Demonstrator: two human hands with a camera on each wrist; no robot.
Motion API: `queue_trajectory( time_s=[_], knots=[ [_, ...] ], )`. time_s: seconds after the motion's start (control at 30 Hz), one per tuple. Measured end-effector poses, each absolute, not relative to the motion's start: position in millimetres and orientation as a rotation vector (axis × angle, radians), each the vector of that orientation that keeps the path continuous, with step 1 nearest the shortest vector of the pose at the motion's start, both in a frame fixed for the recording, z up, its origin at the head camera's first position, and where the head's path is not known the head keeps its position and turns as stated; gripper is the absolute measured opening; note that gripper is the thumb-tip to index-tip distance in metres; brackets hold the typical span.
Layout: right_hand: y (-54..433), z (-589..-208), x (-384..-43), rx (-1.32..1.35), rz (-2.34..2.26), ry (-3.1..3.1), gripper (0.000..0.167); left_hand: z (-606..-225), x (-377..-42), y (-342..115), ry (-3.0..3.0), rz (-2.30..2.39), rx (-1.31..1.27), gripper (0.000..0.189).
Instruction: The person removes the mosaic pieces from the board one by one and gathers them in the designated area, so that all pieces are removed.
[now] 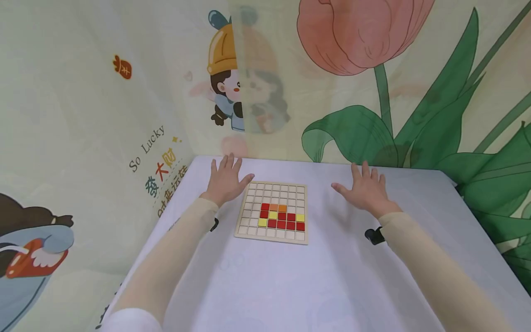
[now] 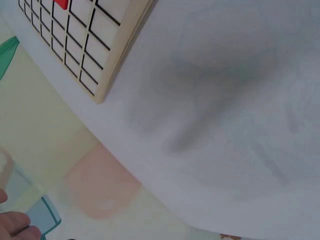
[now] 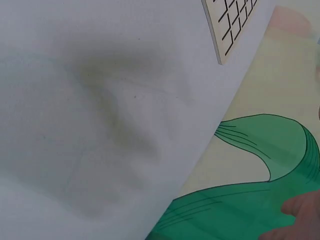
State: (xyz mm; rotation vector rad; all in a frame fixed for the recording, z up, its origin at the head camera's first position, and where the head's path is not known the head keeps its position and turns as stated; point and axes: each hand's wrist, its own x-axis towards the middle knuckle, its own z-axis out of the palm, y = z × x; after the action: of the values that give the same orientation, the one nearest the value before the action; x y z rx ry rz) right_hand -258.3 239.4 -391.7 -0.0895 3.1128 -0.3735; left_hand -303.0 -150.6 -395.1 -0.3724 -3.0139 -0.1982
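Note:
A square wooden grid board point(image 1: 271, 235) lies on the white table. Red, yellow and orange square tiles point(image 1: 282, 216) fill several cells in its middle and lower right; the other cells are bare. My left hand point(image 1: 226, 180) is held over the table at the board's upper left, fingers spread and straight. To the right of the board, apart from it, my right hand point(image 1: 367, 193) hovers with its fingers spread. Neither hand holds anything. In the left wrist view a corner of the board point(image 2: 120, 55) and one red tile point(image 2: 62, 3) show. The right wrist view catches another board corner point(image 3: 220, 47).
The white table point(image 1: 265, 281) ends at a printed cloth backdrop with a tulip point(image 1: 361, 32) and a cartoon figure point(image 1: 226, 78). Another printed cloth point(image 1: 83, 152) hangs on the left. A black wrist device point(image 1: 374, 236) sits below my right wrist.

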Motion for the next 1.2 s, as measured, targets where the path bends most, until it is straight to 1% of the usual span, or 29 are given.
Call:
queue_trajectory(
  time_s=[0.13, 0.33, 0.47, 0.6, 0.8, 0.97, 1.1, 1.2],
  knots=[
    [239.1, -402.8, -258.0, -0.089, -0.356, 3.12, 0.107, -407.2, -302.9, -151.4, -3.005, -0.191, -0.368, 0.081],
    [234.3, -418.1, -257.7, -0.091, -0.388, 3.112, 0.106, -425.0, -298.7, -151.3, -3.016, -0.366, -0.326, 0.076],
    [229.2, -425.5, -256.2, -0.098, -0.382, 3.115, 0.104, -438.6, -294.6, -151.1, -3.039, -0.434, -0.328, 0.077],
    [225.2, -436.6, -253.4, -0.105, -0.347, 3.123, 0.102, -451.0, -292.8, -148.7, -3.037, -0.439, -0.356, 0.078],
    [215.1, -451.9, -247.3, -0.128, -0.332, 3.143, 0.1, -461.4, -288.3, -142.6, -3.026, -0.388, -0.314, 0.078],
    [198.9, -463.2, -240.3, -0.172, -0.426, 3.202, 0.091, -468.5, -284.1, -141.6, -3.063, -0.393, -0.284, 0.078],
    [184.6, -475.7, -234.5, -0.167, -0.634, 3.197, 0.079, -471.5, -280.4, -141.6, -3.107, -0.531, -0.251, 0.074],
    [175.0, -483.6, -230.7, -0.116, -0.802, 3.119, 0.076, -473.3, -277.4, -142.6, -3.116, -0.67, -0.202, 0.071]
  ],
)
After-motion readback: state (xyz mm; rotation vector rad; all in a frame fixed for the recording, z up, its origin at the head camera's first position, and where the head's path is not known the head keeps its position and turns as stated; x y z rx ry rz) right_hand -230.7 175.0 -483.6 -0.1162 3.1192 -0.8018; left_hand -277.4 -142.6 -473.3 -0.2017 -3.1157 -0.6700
